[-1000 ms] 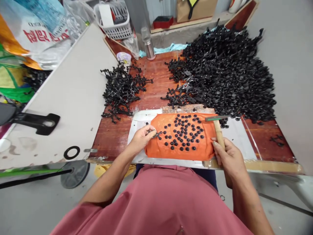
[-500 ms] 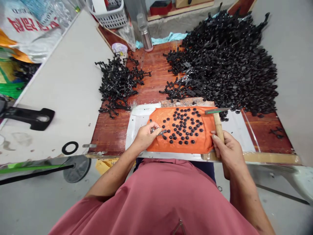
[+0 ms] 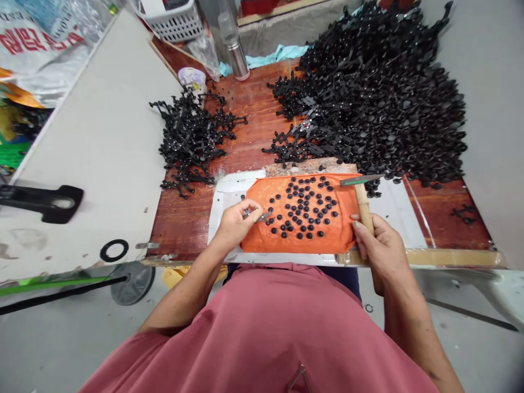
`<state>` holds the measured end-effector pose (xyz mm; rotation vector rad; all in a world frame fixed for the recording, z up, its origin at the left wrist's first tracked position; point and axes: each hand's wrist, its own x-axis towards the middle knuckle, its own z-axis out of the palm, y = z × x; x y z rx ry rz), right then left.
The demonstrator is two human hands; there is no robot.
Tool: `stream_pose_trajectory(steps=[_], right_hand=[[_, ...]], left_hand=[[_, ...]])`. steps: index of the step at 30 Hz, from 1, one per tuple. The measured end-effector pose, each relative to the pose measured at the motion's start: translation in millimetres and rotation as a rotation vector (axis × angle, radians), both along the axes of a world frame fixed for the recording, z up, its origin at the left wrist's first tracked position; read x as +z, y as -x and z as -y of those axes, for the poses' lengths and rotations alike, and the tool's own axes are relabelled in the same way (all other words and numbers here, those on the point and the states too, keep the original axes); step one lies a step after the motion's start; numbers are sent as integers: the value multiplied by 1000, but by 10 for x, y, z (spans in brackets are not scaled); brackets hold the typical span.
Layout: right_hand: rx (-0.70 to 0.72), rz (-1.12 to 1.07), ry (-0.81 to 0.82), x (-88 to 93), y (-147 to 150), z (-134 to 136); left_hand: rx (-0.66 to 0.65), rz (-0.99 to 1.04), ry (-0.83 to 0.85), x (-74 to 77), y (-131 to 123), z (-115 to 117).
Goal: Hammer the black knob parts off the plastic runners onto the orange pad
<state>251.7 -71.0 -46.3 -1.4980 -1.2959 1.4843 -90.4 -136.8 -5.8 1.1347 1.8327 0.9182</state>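
Observation:
My left hand point(image 3: 238, 221) pinches a small dark linked strip point(image 3: 264, 216) with pivot holes, over the left part of an orange cloth pad point(image 3: 262, 243). Several small round black caps point(image 3: 301, 207) lie scattered across the pad. My right hand point(image 3: 379, 240) is wrapped round the wooden handle of a hammer point(image 3: 364, 210) at the pad's right edge. The hammer's narrow head, dark with a green patch, points up and lies sideways above the pad's upper right corner.
A large heap of black linked parts point(image 3: 380, 109) covers the right of the red-brown table point(image 3: 249, 131); a smaller pile point(image 3: 192, 142) lies on the left. A steel flask point(image 3: 237, 57) and a white basket point(image 3: 172, 24) stand at the back. A black ring point(image 3: 114, 250) rests on the left panel.
My left hand has shifted slightly left with the strip, drawing away from the caps. The hammer stays in my right hand. The whole view has moved a little.

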Motion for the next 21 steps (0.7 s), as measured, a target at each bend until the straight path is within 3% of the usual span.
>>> stream_pose_trajectory(steps=[3, 6, 12, 21], right_hand=[[-7, 5, 0, 30, 15, 6], [-12, 10, -7, 51, 27, 11], [-12, -2, -1, 52, 26, 15], [-24, -1, 6, 88, 58, 12]], left_hand=[[-20, 254, 87, 63, 75, 64], [-42, 358, 138, 76, 83, 137], [52, 414, 169, -35, -29, 138], [26, 335, 192, -60, -63, 98]])
